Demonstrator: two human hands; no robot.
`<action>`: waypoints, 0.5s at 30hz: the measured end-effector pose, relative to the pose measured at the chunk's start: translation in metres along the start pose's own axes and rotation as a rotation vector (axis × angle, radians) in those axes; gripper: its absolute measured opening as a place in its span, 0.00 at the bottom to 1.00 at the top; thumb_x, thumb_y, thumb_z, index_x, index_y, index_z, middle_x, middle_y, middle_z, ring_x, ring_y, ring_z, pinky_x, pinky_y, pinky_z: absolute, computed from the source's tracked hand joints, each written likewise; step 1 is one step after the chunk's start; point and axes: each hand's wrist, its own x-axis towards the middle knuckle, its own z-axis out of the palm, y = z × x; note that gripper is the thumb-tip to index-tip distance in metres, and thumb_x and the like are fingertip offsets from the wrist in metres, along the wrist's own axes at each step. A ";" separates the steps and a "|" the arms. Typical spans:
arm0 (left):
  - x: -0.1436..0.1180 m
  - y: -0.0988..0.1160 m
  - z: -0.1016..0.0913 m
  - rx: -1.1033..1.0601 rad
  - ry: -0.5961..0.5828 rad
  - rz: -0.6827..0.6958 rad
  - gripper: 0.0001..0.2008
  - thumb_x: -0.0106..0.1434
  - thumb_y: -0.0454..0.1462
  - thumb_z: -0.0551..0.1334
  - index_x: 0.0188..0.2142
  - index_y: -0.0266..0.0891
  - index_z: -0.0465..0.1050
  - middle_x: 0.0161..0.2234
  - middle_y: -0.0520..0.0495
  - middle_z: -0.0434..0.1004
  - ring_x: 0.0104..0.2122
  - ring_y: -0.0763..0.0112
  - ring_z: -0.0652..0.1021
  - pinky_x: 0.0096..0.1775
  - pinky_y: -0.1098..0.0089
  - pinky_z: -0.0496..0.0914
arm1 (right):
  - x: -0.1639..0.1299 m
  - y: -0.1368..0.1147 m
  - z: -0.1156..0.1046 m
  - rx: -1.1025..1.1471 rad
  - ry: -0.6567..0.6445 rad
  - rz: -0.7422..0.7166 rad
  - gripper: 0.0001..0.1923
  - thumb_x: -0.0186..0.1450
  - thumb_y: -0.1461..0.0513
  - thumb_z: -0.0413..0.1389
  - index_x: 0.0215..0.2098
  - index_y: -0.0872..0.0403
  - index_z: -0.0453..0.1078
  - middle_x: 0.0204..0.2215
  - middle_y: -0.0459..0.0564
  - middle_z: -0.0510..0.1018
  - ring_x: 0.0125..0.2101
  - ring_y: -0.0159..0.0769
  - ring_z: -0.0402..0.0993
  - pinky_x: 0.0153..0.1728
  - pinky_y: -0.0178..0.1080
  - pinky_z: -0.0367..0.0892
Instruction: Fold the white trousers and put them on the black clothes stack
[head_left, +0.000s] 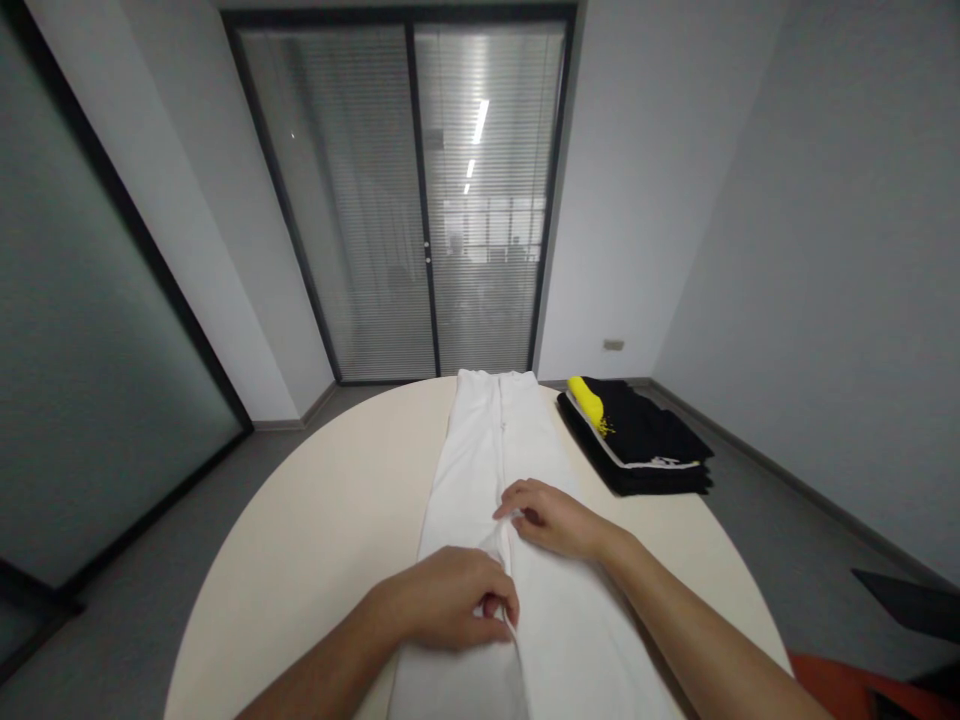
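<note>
A long white garment (480, 470) lies lengthwise on the round table, from the far edge to below the bottom of the view. Down its middle runs a line where its cloth edges or folds meet. My left hand (461, 600) is closed near the front, pinching the raised cloth edge between thumb and fingers. Farther along the same line, my right hand (551, 515) has its fingers bent together on the cloth, gripping a small fold. The garment's exact kind does not show, and its near end is out of view.
Folded black clothes (652, 430), the top one with a yellow patch, are stacked at the table's right. The pale round table (300, 570) stands before a glass door with blinds (480, 300). An orange chair (840, 685) shows at lower right.
</note>
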 end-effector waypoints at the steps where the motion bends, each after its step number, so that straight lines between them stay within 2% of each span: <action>1: 0.000 -0.001 0.001 0.001 -0.017 0.008 0.08 0.61 0.38 0.68 0.41 0.46 0.79 0.33 0.53 0.78 0.33 0.72 0.76 0.37 0.75 0.64 | 0.000 0.000 0.000 0.000 -0.005 -0.003 0.20 0.62 0.71 0.54 0.48 0.50 0.78 0.45 0.51 0.78 0.44 0.36 0.73 0.46 0.38 0.67; 6: 0.001 0.001 0.004 0.018 -0.075 0.048 0.05 0.62 0.36 0.67 0.38 0.45 0.81 0.31 0.52 0.78 0.31 0.72 0.76 0.35 0.74 0.65 | 0.000 0.000 0.001 -0.022 -0.007 0.036 0.16 0.64 0.68 0.55 0.48 0.52 0.77 0.40 0.51 0.78 0.38 0.35 0.73 0.43 0.38 0.68; 8: 0.002 0.003 0.005 0.025 -0.087 0.073 0.05 0.62 0.37 0.67 0.39 0.45 0.81 0.32 0.52 0.79 0.32 0.70 0.77 0.37 0.73 0.66 | 0.000 -0.002 0.000 -0.022 -0.010 0.038 0.15 0.65 0.67 0.55 0.48 0.52 0.77 0.39 0.50 0.78 0.37 0.34 0.73 0.43 0.37 0.68; 11: 0.003 0.003 0.007 0.029 -0.068 0.084 0.12 0.61 0.39 0.70 0.45 0.47 0.79 0.36 0.52 0.79 0.37 0.68 0.78 0.43 0.71 0.66 | 0.001 -0.006 -0.002 -0.015 -0.037 0.007 0.12 0.66 0.67 0.54 0.44 0.52 0.78 0.39 0.50 0.77 0.39 0.34 0.73 0.43 0.36 0.67; 13: 0.003 0.004 0.009 0.020 -0.070 0.080 0.18 0.60 0.42 0.71 0.49 0.48 0.77 0.37 0.52 0.79 0.37 0.68 0.78 0.43 0.71 0.66 | 0.002 -0.007 -0.002 -0.017 -0.039 0.021 0.11 0.66 0.67 0.55 0.43 0.52 0.78 0.39 0.50 0.77 0.38 0.33 0.73 0.42 0.35 0.67; 15: 0.003 0.005 0.010 0.039 -0.070 0.071 0.19 0.59 0.44 0.71 0.49 0.48 0.76 0.37 0.53 0.78 0.37 0.68 0.77 0.43 0.71 0.66 | 0.002 -0.007 -0.001 -0.025 -0.025 0.048 0.10 0.66 0.66 0.55 0.42 0.53 0.78 0.40 0.50 0.76 0.37 0.33 0.72 0.41 0.35 0.67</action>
